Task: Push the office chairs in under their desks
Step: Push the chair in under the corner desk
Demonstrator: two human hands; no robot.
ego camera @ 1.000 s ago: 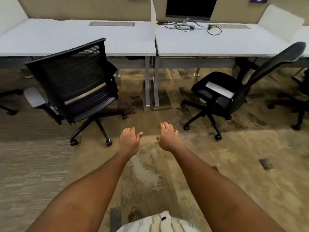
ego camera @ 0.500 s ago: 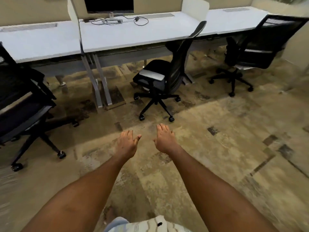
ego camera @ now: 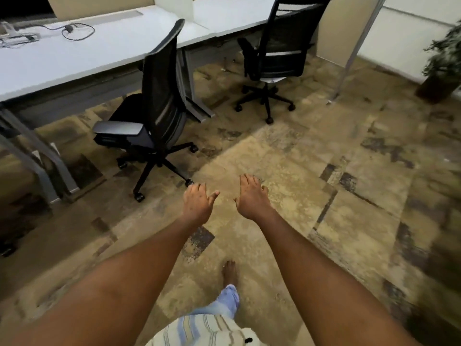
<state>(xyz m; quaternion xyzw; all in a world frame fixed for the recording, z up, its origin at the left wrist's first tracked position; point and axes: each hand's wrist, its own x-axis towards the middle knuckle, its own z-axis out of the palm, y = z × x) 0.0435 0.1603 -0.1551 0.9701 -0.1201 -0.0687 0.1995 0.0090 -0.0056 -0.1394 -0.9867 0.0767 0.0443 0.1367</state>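
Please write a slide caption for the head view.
Empty hands reach toward two black office chairs standing outside white desks.

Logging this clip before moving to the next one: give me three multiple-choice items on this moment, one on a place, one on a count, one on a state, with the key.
1. Where does the black coiled cable lie?
A. on the white desktop
B. on the carpet
C. on a chair seat

2. How many black mesh-backed office chairs are in view?
A. one
B. two
C. four

3. What are the hands doing?
A. both empty
B. gripping a backrest
C. holding the cable

Key:
1 A, the black coiled cable rests on the white desktop.
2 B, the nearer chair and the farther chair.
3 A, the left hand and the right hand are open over the patterned carpet, touching nothing.
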